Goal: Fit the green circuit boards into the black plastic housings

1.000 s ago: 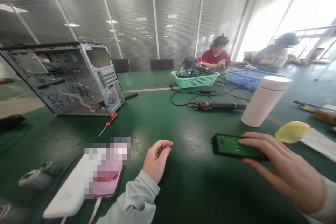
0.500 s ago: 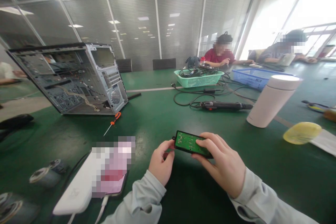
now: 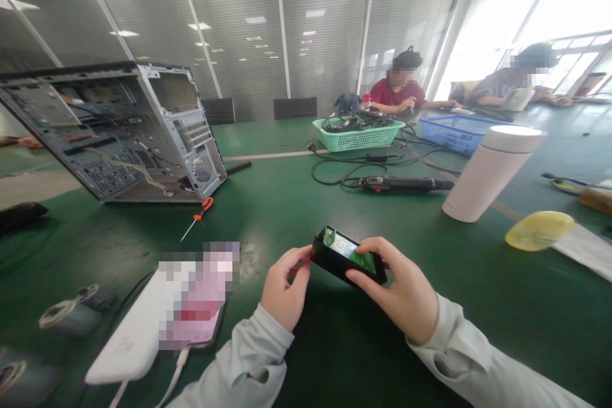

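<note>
Both of my hands hold a small black case with a green circuit board (image 3: 345, 253) inside it, lifted just above the green table (image 3: 335, 217). My right hand (image 3: 399, 290) wraps round its right end with thumb under and fingers over the top. My left hand (image 3: 284, 287) pinches the case's left end. The case is tilted with its open, green side facing up and away from me.
An open computer case (image 3: 119, 131) stands at the back left, an orange-handled screwdriver (image 3: 197, 217) in front of it. A white power bank with a phone (image 3: 157, 319) lies left. A white cylinder cup (image 3: 490, 172), electric screwdriver (image 3: 401, 183), green basket (image 3: 356, 134) and blue basket (image 3: 454, 131) lie right. Two people sit at the far side.
My right hand brought the case from the right to the middle, my left hand took its left end, and the case has since been lifted and tilted.
</note>
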A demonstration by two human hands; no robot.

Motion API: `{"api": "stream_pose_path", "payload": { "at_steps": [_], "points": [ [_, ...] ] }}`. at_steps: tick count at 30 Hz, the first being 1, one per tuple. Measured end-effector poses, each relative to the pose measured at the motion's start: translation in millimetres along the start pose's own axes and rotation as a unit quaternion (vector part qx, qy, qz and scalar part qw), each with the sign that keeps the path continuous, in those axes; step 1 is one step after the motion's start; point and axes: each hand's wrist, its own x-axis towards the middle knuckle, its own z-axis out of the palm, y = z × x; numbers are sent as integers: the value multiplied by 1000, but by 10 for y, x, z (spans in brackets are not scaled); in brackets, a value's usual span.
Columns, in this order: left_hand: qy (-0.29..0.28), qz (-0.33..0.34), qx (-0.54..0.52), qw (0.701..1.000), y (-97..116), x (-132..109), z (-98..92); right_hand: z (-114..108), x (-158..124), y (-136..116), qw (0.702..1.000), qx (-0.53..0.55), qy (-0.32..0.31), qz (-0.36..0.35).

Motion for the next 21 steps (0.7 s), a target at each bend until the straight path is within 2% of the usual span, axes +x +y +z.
{"api": "stream_pose_path", "payload": {
  "at_steps": [2, 3, 4, 5, 7, 9, 10, 12, 14, 15, 17, 18, 19, 21],
  "points": [
    [16, -5, -8, 1000, 33, -8, -1, 11, 20, -5, 986, 128, -38, 96],
    [24, -8, -16, 1000, 44, -9, -3, 15, 34, -16, 963, 209, -60, 159],
    [31, -12, -24, 999, 52, -8, -5, 17, 50, -33, 925, 292, -81, 229],
    [39, -17, -32, 999, 57, -4, -7, 18, 67, -56, 873, 370, -101, 303],
    [52, -28, -48, 997, 64, 8, -12, 14, 98, -112, 745, 484, -140, 437],
    [57, -37, -67, 995, 70, 22, -15, 4, 120, -171, 635, 546, -179, 516],
    [58, -42, -77, 995, 74, 28, -16, -2, 126, -196, 597, 567, -201, 531],
    [52, -49, -91, 993, 82, 35, -18, -7, 123, -225, 554, 598, -233, 531],
    [41, -53, -97, 993, 89, 36, -19, -2, 103, -220, 544, 610, -249, 519],
    [34, -55, -98, 993, 89, 34, -18, 5, 88, -204, 550, 607, -252, 515],
    [24, -57, -99, 993, 81, 26, -15, 27, 56, -144, 590, 585, -242, 501],
    [23, -57, -98, 993, 74, 20, -13, 39, 40, -103, 628, 568, -228, 481],
    [24, -56, -96, 993, 66, 13, -11, 49, 26, -56, 678, 544, -213, 446],
    [24, -43, -83, 995, 51, -1, -6, 58, 8, 39, 814, 453, -164, 325]
  ]
}}
